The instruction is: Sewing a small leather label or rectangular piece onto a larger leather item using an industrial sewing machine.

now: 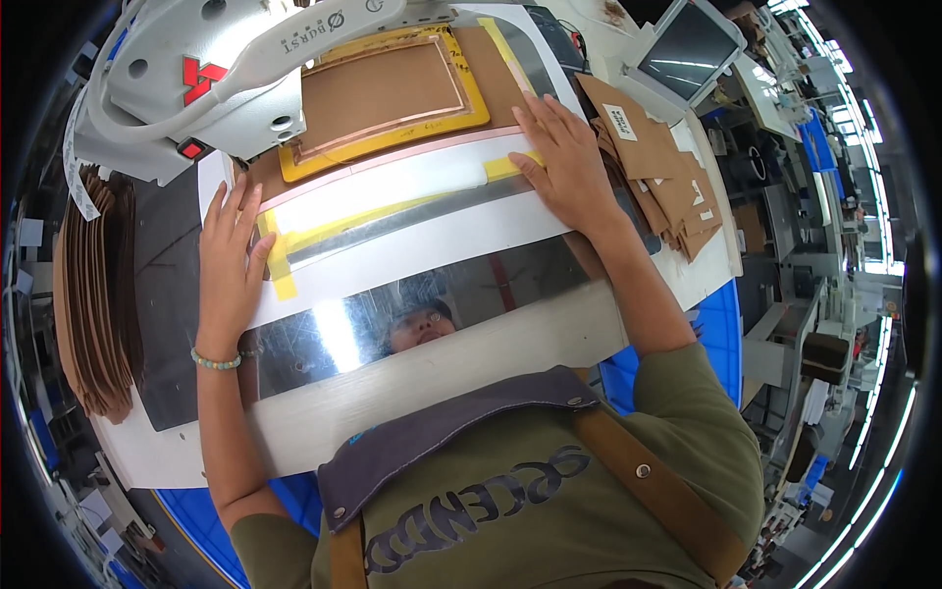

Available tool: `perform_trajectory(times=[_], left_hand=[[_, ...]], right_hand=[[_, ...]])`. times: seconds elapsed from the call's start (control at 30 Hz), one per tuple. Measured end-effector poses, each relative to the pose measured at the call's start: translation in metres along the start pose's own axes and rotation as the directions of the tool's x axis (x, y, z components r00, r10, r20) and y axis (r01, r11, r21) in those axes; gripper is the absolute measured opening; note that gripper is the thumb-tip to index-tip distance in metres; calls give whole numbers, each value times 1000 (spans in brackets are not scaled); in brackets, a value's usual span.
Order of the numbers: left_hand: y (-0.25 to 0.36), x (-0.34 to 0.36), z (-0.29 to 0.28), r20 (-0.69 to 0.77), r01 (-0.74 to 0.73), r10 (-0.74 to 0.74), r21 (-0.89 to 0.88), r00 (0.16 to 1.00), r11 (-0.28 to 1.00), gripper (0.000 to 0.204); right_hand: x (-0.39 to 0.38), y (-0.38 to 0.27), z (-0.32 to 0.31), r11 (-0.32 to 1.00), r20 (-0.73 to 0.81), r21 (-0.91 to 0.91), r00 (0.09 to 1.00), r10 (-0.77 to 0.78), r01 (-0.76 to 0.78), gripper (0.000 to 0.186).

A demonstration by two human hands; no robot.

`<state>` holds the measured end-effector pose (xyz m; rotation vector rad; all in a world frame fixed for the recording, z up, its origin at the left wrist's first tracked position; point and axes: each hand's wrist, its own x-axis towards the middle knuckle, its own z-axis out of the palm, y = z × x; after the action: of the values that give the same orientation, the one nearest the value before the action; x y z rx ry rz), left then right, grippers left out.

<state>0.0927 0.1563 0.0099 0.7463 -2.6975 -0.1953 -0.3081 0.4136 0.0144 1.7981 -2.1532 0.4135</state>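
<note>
My left hand [231,270] lies with its fingers stretched out on the left edge of a white sheet [535,218], by a strip of yellow tape [281,270]. My right hand [567,162] rests flat, fingers apart, at the right end of the same stack, its thumb by another piece of yellow tape [502,169]. Between the hands runs a pinkish edge strip of a brown sheet [392,169]. On that brown sheet lies a yellow-edged rectangular frame [483,103], probably a cutting die, with a copper-coloured inner rim. Neither hand grips anything.
A shiny metal plate [471,294] lies nearest me. The white press head [245,108] with its handle overhangs the upper left. Brown pieces stand stacked at left [93,304]; more brown pieces with white labels [653,162] lie at right, below a screen [695,49].
</note>
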Motion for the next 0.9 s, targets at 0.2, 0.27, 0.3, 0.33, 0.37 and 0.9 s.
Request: perform_trajectory(times=[0.2,0.27,0.3,0.33,0.37,0.9], left_hand=[[3,-1,-5,83,-7,2,62,997,998,55],[3,-2,-5,59,-5,1,65,998,998,54],[3,-2,-5,35,-7,5,65,999,998,53],[1,-4,-5,38,1,-4,71,999,997,53],[-1,-3,-5,-4,2,-2,45,1000,999,51],[-3,-9,-14,-30,-22,23,21,999,1000,52]], right_hand=[[-1,-2,-3,992,115,-128,993,33,-18,60],[-1,-2,-1,997,71,-71,997,26,-21,60],[-1,-1,0,1000,28,-17,999,25,-25,59],[0,-1,1,1000,29,-8,999,19,-19,59],[1,-1,1,1000,27,16,1000,5,-5,59],[1,-3,-2,1000,136,21,991,18,-21,53]])
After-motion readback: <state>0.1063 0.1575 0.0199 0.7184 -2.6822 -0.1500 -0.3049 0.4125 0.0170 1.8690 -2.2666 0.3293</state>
